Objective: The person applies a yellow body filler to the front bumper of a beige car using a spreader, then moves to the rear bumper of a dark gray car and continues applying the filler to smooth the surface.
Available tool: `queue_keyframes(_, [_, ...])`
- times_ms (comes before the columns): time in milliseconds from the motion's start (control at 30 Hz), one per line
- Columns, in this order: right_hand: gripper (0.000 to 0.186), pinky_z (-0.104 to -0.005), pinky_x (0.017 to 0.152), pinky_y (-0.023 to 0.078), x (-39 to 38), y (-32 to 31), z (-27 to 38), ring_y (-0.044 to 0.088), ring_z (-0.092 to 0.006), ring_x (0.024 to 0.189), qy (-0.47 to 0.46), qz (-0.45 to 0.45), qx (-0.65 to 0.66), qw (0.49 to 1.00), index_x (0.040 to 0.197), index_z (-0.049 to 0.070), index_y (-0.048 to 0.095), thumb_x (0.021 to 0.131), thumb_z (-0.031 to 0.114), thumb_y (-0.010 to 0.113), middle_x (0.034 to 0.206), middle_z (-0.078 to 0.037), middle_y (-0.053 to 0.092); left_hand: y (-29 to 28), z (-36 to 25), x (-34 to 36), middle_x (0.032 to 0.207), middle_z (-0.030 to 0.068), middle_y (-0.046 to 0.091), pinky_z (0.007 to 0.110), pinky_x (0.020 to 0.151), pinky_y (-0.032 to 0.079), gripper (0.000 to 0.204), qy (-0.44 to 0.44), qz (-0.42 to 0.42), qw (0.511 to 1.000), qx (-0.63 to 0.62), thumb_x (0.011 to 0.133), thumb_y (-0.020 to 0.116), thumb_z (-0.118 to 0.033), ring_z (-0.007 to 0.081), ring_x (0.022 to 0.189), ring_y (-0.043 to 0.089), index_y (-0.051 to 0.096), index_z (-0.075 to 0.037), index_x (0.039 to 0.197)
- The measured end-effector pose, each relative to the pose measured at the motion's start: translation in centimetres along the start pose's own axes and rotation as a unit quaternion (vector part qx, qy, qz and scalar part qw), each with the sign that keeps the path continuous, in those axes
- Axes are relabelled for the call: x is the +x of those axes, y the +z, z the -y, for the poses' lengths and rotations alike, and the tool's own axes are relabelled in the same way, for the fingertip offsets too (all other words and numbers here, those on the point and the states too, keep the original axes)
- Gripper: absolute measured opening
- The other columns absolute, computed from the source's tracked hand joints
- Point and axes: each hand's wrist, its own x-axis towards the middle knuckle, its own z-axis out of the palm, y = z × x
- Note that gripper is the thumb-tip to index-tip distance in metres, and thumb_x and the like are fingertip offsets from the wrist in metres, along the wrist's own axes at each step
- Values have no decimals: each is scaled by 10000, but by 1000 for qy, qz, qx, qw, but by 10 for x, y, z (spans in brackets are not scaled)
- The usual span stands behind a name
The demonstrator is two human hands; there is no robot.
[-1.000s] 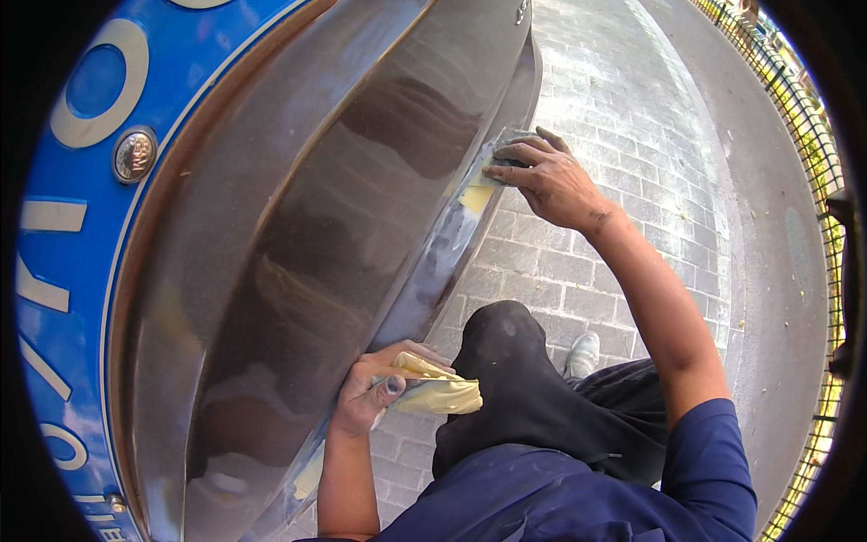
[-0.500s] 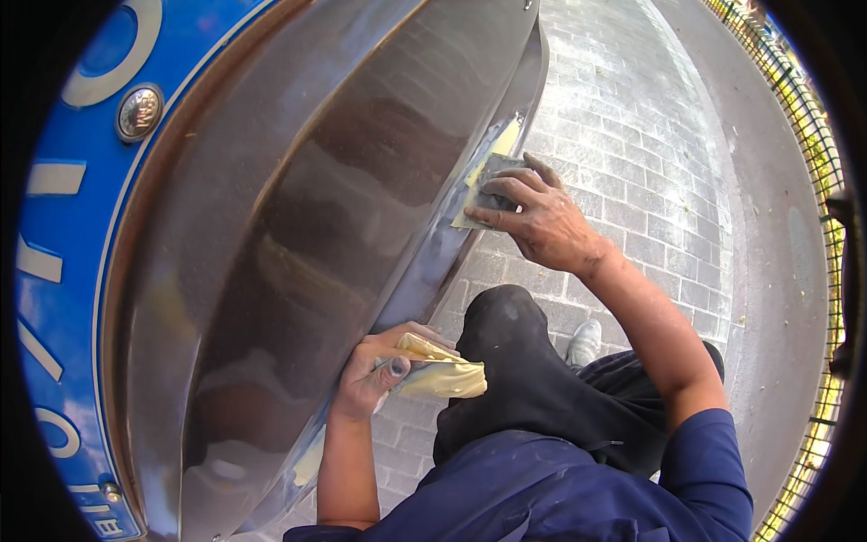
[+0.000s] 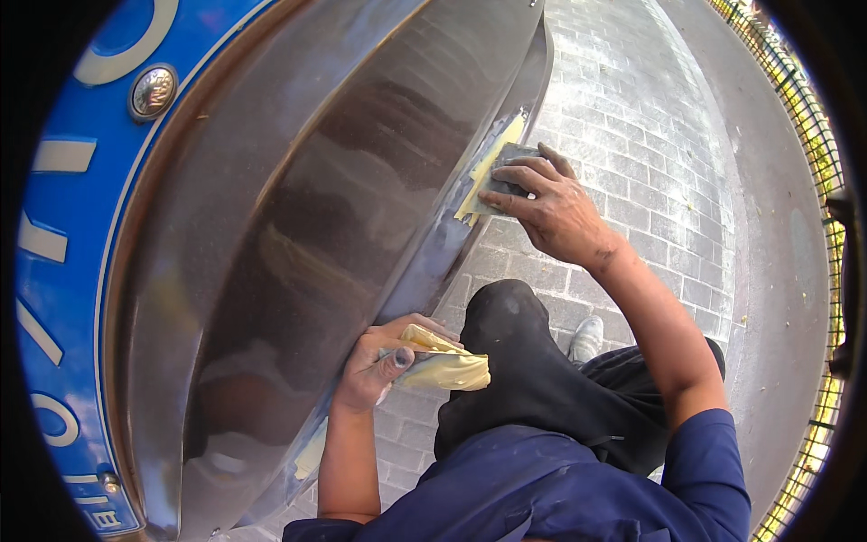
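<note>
My right hand (image 3: pixel 564 215) grips a thin grey putty spreader (image 3: pixel 518 154) between thumb and fingers. Its edge lies against a strip of pale yellow body filler (image 3: pixel 488 172) on the lower edge of a dark brown car bumper (image 3: pixel 334 172). Beside the bumper, nearer my body, my left hand (image 3: pixel 361 366) is closed on a thin flat plate loaded with a thick lump of yellow filler (image 3: pixel 456 371). Most of that plate is hidden under the filler and my fingers. Grey dust coats the fingertips of both hands.
A blue number plate (image 3: pixel 54 203) with a round metal bolt cap (image 3: pixel 153 92) is on the left. A second filler patch (image 3: pixel 311 454) shows low on the bumper. My black-trousered knee (image 3: pixel 506 316) is bent over grey paving (image 3: pixel 623 163). A mesh fence (image 3: pixel 813 135) runs along the right.
My right hand and the spreader have shifted slightly right, away from the bumper, uncovering more of the yellow strip. The left hand has hardly moved.
</note>
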Motion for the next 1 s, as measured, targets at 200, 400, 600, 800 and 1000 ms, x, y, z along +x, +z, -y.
queue_keyframes(200, [452, -577, 1297, 362, -8, 3, 20, 599, -266, 1328, -14, 28, 31, 999, 1307, 234, 790, 899, 65, 697, 1296, -40, 671, 0, 1, 0, 1193, 237, 753, 394, 1002, 533, 784, -7, -5, 1000, -11, 1061, 604, -630, 327, 1135, 723, 785, 130, 1136])
queue_keyframes(400, [454, -576, 1303, 367, -37, -10, 11, 607, -227, 1343, -2, 33, 14, 999, 1313, 264, 787, 896, 93, 731, 1284, -9, 695, -2, 2, 2, 1190, 236, 751, 385, 1000, 532, 792, 3, -7, 1000, -9, 1053, 618, -631, 316, 1123, 723, 775, 142, 1129])
queue_keyframes(600, [439, -575, 1284, 382, 21, -1, -2, 614, -260, 1327, -12, -2, -9, 1000, 1318, 235, 787, 919, 79, 693, 1273, -39, 699, 2, 1, -4, 1192, 247, 752, 391, 995, 535, 768, -26, -24, 999, -28, 1049, 640, -611, 322, 1119, 727, 780, 142, 1112])
queue_keyframes(800, [425, -573, 1290, 375, 16, 9, -5, 610, -271, 1331, -7, 13, 11, 1000, 1314, 228, 791, 930, 82, 684, 1262, -42, 699, 1, 4, -2, 1177, 283, 764, 460, 1090, 490, 718, -13, -19, 999, -31, 1030, 663, -570, 360, 1131, 720, 798, 130, 1111])
queue_keyframes(1000, [424, -575, 1311, 358, -16, -13, -6, 607, -242, 1354, 13, 50, 9, 999, 1313, 262, 787, 947, 73, 689, 1311, -10, 701, 3, 1, -4, 1173, 300, 770, 498, 1150, 461, 710, -36, -34, 998, -33, 1020, 664, -567, 388, 1144, 723, 808, 121, 1120])
